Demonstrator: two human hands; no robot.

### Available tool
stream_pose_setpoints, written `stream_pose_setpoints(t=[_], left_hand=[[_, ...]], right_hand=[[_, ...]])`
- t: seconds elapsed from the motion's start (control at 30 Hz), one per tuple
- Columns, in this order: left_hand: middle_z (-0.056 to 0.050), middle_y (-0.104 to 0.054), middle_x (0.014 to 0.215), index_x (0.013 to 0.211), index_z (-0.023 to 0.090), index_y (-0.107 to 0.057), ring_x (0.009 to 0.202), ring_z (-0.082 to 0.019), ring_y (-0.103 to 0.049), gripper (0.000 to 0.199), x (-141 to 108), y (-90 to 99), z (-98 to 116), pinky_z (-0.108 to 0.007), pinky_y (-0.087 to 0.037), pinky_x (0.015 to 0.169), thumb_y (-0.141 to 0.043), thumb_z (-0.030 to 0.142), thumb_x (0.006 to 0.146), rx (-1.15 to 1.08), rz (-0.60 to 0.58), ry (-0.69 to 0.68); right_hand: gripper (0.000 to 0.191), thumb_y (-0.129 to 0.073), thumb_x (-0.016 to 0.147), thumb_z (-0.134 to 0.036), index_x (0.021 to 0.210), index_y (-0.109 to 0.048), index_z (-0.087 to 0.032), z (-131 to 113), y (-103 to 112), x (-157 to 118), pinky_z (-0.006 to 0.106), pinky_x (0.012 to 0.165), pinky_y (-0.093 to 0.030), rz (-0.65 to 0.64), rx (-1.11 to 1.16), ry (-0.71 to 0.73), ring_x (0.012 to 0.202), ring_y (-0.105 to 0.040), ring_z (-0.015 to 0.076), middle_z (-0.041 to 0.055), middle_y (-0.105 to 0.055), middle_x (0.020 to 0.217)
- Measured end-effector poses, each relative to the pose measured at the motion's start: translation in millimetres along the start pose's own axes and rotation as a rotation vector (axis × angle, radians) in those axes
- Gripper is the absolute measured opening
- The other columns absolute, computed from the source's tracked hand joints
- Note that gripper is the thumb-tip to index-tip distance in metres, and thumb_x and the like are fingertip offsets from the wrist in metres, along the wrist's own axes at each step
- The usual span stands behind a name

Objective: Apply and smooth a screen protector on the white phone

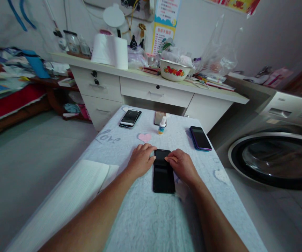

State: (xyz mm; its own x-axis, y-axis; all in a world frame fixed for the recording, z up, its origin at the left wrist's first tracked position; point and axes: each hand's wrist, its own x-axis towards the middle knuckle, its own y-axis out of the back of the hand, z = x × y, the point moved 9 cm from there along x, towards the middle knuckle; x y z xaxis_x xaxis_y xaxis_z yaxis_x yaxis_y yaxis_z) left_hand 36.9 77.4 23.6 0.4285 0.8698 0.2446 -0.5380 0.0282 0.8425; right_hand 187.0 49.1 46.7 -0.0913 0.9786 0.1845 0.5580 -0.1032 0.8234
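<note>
A black smartphone [164, 176] lies flat, screen up, on the cloth-covered table in front of me. My left hand [142, 161] steadies its upper left corner, forefinger at the top edge and thumb against the side. Over the upper right part of the screen, my right hand [182, 166] is closed, its thumb and fingers pinched together. Whatever those fingertips hold, if anything, is too small to make out. Beyond the phone stands a small white spray bottle [162, 126] with a blue and yellow label, upright in front of a gold-coloured phone [158, 118].
Stacked phones lie at the table's far left [130, 118] and right edge [201, 138]. A folded white cloth [88, 185] lies along the left side. Behind is a white desk [101, 84] bearing a floral bowl [174, 71] and paper rolls [109, 50]. A washing machine [271, 115] stands right.
</note>
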Motion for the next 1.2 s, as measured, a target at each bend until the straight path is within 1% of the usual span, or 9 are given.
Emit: stream_pose_setpoints(t=[0.23,0.33,0.4,0.53,0.7,0.8,0.93,1.07,1.2], left_hand=[[-0.004,-0.058,0.120,0.120,0.025,-0.057,0.108,-0.023,-0.049,0.035,0,1.6,1,-0.037,-0.038,0.095,-0.052,0.026,0.085,-0.003,-0.001,0.004],[-0.004,-0.058,0.120,0.119,0.025,-0.058,0.108,-0.023,-0.049,0.034,0,1.9,1,-0.037,-0.038,0.095,-0.052,0.026,0.085,0.001,-0.008,0.010],[-0.004,-0.058,0.120,0.119,0.025,-0.058,0.107,-0.023,-0.049,0.034,0,2.2,2,-0.037,-0.038,0.095,-0.052,0.026,0.086,0.003,-0.008,0.007],[-0.004,-0.058,0.120,0.119,0.024,-0.058,0.107,-0.023,-0.049,0.034,-1,2.6,2,-0.038,-0.039,0.095,-0.053,0.026,0.085,0.002,-0.005,0.004],[-0.004,-0.058,0.120,0.119,0.024,-0.058,0.108,-0.023,-0.049,0.034,0,1.9,1,-0.037,-0.039,0.095,-0.053,0.026,0.086,-0.001,-0.004,0.004],[-0.004,-0.058,0.120,0.119,0.025,-0.058,0.108,-0.023,-0.049,0.034,0,1.4,1,-0.037,-0.039,0.095,-0.053,0.026,0.085,0.000,-0.005,0.006],[-0.003,-0.058,0.120,0.119,0.025,-0.058,0.107,-0.022,-0.049,0.034,0,1.9,2,-0.036,-0.038,0.095,-0.053,0.026,0.085,0.002,-0.005,0.006],[-0.003,-0.058,0.120,0.119,0.024,-0.058,0.107,-0.023,-0.049,0.034,0,2.3,2,-0.037,-0.038,0.094,-0.053,0.026,0.085,-0.002,-0.005,0.009],[-0.003,-0.058,0.120,0.118,0.025,-0.058,0.106,-0.023,-0.049,0.034,-1,3.2,2,-0.037,-0.038,0.094,-0.053,0.026,0.085,-0.005,0.002,0.010]], right_hand=[[0.017,-0.056,0.088,-0.027,0.081,-0.068,-0.018,6,3,6,0.028,0.070,-0.041,0.111,-0.058,-0.055,0.076,-0.058,0.0164,0.0049,-0.062,0.082],[0.016,-0.056,0.088,-0.025,0.083,-0.069,-0.018,7,2,8,0.028,0.070,-0.041,0.125,-0.076,-0.065,0.076,-0.058,0.0167,0.0053,-0.061,0.082],[0.016,-0.056,0.088,-0.024,0.085,-0.070,-0.018,4,0,8,0.027,0.071,-0.041,0.113,-0.068,-0.049,0.077,-0.058,0.0163,0.0051,-0.062,0.082],[0.015,-0.057,0.087,-0.020,0.084,-0.071,-0.018,-9,-3,6,0.026,0.074,-0.042,0.063,-0.030,0.034,0.079,-0.058,0.0152,0.0040,-0.061,0.081],[0.012,-0.060,0.085,-0.016,0.085,-0.072,-0.018,-21,-9,2,0.024,0.071,-0.042,-0.040,-0.007,0.105,0.077,-0.058,0.0145,0.0029,-0.060,0.079],[0.012,-0.060,0.084,-0.016,0.085,-0.072,-0.018,-23,-10,0,0.024,0.070,-0.042,-0.058,0.000,0.116,0.077,-0.058,0.0142,0.0024,-0.060,0.079],[0.010,-0.060,0.085,-0.018,0.084,-0.071,-0.018,-19,-8,2,0.024,0.071,-0.041,-0.006,-0.029,0.089,0.077,-0.058,0.0143,0.0025,-0.061,0.079],[0.014,-0.057,0.088,-0.023,0.084,-0.070,-0.018,-10,-5,5,0.024,0.074,-0.041,0.068,-0.077,0.046,0.079,-0.058,0.0144,0.0035,-0.062,0.082],[0.016,-0.055,0.089,-0.024,0.084,-0.070,-0.018,0,-1,7,0.024,0.073,-0.040,0.098,-0.146,-0.010,0.079,-0.058,0.0149,0.0043,-0.062,0.082]])
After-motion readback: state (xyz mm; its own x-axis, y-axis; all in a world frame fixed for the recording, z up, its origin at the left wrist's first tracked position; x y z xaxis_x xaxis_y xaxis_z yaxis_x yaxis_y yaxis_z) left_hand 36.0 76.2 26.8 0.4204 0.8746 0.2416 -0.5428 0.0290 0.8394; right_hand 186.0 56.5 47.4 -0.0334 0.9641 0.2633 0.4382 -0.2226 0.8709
